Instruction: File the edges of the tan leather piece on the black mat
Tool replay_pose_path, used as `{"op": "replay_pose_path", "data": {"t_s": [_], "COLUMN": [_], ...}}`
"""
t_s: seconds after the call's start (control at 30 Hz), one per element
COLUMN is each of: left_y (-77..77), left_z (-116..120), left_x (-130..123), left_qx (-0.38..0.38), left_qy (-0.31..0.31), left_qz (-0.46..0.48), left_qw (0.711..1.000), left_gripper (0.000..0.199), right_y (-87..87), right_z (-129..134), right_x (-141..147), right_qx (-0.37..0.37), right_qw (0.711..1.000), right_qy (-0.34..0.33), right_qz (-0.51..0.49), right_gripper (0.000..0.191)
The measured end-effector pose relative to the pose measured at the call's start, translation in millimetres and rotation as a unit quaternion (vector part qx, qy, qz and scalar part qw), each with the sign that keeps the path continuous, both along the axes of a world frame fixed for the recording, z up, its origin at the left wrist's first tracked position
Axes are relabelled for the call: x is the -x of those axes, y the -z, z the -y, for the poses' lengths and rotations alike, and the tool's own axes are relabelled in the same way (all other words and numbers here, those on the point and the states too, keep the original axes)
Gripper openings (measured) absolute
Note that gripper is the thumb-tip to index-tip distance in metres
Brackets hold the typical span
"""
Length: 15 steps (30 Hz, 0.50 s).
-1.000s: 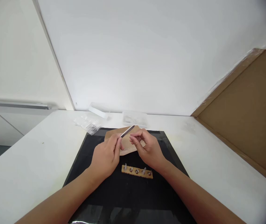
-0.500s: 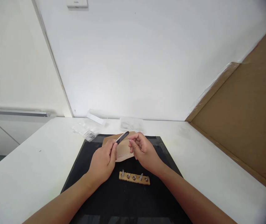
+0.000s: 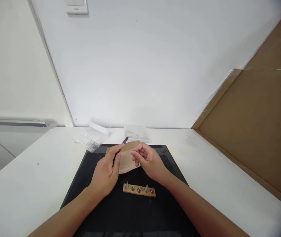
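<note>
My left hand (image 3: 106, 169) is closed on a slim dark tool (image 3: 125, 140), whose tip points up and away. Just right of it, my right hand (image 3: 150, 161) has its thumb and forefinger pinched together; whatever lies between them is too small to make out. Behind and between both hands lies a brown paper piece (image 3: 127, 161) on a black mat (image 3: 128, 217). Nearer to me on the mat is a tan strip (image 3: 139, 190) with several small clear and reddish pieces standing in a row on it.
At the back of the white table (image 3: 29, 174) lie a crumpled clear bag (image 3: 91, 140) and a clear plastic box (image 3: 136, 132). Brown cardboard (image 3: 253, 131) stands on the right. A white wall (image 3: 135, 65) rises behind.
The dark tool has turned in my left hand and now shows its thin edge. My right finger and thumb have come together. The whole view has shifted slightly.
</note>
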<state>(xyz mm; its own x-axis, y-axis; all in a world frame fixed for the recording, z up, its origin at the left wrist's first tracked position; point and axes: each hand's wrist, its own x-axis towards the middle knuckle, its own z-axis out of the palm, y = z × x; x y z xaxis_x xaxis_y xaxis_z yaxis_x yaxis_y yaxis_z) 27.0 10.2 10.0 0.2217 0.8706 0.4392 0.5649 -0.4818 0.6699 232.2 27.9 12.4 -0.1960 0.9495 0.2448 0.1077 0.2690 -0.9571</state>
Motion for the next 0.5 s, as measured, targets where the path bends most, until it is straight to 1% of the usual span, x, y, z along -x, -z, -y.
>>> {"op": "replay_pose_path", "data": {"t_s": [0.13,0.2,0.27,0.4,0.5], "left_y": [-8.0,-10.6,-10.2,-4.2,-1.3], "left_z": [-1.2,-1.6,-2.3,-3.5,-3.9], "left_x": [-0.1,-0.1,-0.3,-0.6,-0.6], "left_qx": [-0.005,0.005,0.015,0.009,0.010], "left_qy": [0.101,0.131,0.137,0.114,0.105], "left_qz": [0.037,0.052,0.053,0.059,0.074], "left_qw": [0.994,0.990,0.989,0.992,0.992], "left_gripper": [0.031,0.028,0.026,0.024,0.020], "right_y": [2.2,2.0,0.8,-2.0,-2.9], "right_z": [1.6,2.8,4.1,5.6,4.5], "right_x": [-1.5,-2.0,-2.3,-2.8,-4.1], "right_qx": [0.005,0.001,0.001,0.012,0.007], "right_qw": [1.000,1.000,1.000,0.999,0.997], "right_qy": [-0.006,-0.013,-0.022,-0.049,-0.076], "right_qz": [0.004,0.012,0.018,0.005,-0.012], "right_gripper": [0.032,0.031,0.031,0.030,0.029]}}
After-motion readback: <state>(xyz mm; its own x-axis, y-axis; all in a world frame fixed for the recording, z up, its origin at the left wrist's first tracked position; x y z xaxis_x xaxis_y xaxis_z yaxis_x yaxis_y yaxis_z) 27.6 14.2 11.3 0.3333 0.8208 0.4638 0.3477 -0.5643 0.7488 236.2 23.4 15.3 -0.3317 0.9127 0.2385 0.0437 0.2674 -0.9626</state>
